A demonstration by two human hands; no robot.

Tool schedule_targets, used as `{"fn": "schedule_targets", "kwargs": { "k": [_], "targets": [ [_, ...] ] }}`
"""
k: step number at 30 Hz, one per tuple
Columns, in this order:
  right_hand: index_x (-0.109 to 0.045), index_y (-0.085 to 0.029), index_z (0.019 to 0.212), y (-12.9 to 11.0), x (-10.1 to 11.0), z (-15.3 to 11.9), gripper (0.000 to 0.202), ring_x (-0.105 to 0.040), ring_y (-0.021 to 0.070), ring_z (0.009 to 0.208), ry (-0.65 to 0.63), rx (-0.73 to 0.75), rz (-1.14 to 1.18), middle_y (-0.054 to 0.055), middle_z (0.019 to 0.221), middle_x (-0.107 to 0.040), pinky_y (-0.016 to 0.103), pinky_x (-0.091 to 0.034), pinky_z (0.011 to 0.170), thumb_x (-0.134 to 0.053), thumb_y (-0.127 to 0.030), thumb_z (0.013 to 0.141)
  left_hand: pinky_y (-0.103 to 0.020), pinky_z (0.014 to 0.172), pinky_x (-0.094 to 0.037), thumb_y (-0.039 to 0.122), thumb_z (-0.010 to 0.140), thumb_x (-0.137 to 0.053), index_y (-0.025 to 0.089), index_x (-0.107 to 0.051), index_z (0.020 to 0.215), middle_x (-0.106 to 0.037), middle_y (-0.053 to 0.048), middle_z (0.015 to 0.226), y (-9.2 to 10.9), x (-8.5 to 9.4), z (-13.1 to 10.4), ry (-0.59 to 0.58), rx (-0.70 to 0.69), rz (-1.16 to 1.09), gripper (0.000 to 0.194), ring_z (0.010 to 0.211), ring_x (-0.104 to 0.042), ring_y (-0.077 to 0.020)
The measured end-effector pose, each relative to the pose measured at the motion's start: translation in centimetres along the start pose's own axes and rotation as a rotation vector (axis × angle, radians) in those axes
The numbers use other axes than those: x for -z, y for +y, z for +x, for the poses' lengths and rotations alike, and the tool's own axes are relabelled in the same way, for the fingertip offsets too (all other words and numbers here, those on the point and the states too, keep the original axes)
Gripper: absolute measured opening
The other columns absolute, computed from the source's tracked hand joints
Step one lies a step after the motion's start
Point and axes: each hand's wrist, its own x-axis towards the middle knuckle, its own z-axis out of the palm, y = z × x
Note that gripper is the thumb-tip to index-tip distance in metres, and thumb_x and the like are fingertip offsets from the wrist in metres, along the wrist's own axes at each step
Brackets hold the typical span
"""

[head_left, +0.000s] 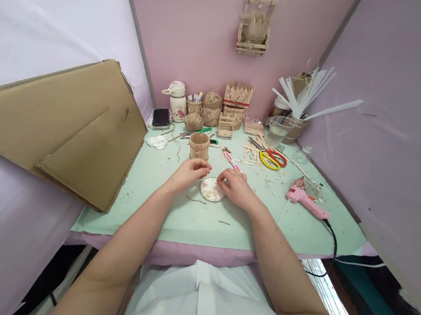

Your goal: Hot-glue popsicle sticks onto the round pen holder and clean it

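Note:
Between my hands lies a small round white dish [211, 191] with pale wood slivers on it. My left hand [192, 169] is just left of and above the dish, thumb and fingers drawn together; anything in them is too small to make out. At the dish's right edge is my right hand [234, 185], its fingers pinched over the rim, the tips partly hidden. Behind my left hand stands a round wooden-stick cup [199, 146]. A pink pen or cutter [230, 159] lies just beyond my right hand.
Yellow-and-red-handled scissors [272, 159] lie among loose wood sticks. A pink glue gun [308, 200] rests at the right, its cord over the edge. A cardboard panel [71, 123] leans at the left. Twine balls [194, 122], a white bottle [178, 102] and a water cup [277, 131] stand behind.

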Motion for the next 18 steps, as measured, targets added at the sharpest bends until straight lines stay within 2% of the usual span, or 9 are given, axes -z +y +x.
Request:
{"fn": "schedule_targets", "kwargs": {
  "k": [3, 8, 11, 18],
  "targets": [
    [-0.059, -0.021, 0.078, 0.0, 0.2, 0.2, 0.011, -0.054, 0.0165, 0.08, 0.085, -0.074, 0.16, 0.002, 0.081, -0.063, 0.031, -0.037, 0.075, -0.049, -0.019, 0.08, -0.026, 0.073, -0.044, 0.026, 0.064, -0.068, 0.014, -0.064, 0.088, -0.064, -0.004, 0.084, 0.0, 0.0, 0.0, -0.02, 0.029, -0.086, 0.027, 0.075, -0.056, -0.0111],
    [-0.064, -0.018, 0.088, -0.1, 0.3, 0.5, 0.019, -0.056, 0.0148, 0.072, 0.204, -0.206, 0.475, 0.002, 0.078, -0.065, 0.028, -0.042, 0.067, -0.053, -0.028, 0.076, -0.026, 0.071, -0.045, 0.034, 0.067, -0.066, 0.015, -0.066, 0.084, -0.065, -0.004, 0.085, -0.3, 0.0, 0.1, -0.011, 0.004, -0.053, 0.025, 0.075, -0.056, -0.0121],
    [-0.066, -0.017, 0.086, -0.5, 0.4, 0.5, 0.021, -0.057, 0.0147, 0.073, 0.192, -0.249, 0.595, 0.003, 0.081, -0.067, 0.027, -0.043, 0.068, -0.055, -0.031, 0.075, -0.027, 0.072, -0.046, 0.032, 0.066, -0.067, 0.015, -0.066, 0.082, -0.065, -0.004, 0.083, -0.3, -0.2, 0.1, -0.018, 0.016, -0.056, 0.023, 0.077, -0.057, -0.0129],
    [-0.066, -0.017, 0.079, -1.3, 0.5, 0.3, 0.017, -0.059, 0.0146, 0.073, 0.19, -0.333, 0.762, 0.003, 0.078, -0.067, 0.027, -0.045, 0.07, -0.06, -0.031, 0.07, -0.032, 0.077, -0.049, 0.021, 0.063, -0.072, 0.012, -0.064, 0.083, -0.064, -0.002, 0.074, -0.4, -1.2, 0.0, 0.009, 0.087, -0.265, 0.024, 0.068, -0.059, -0.0104]
  ]
}}
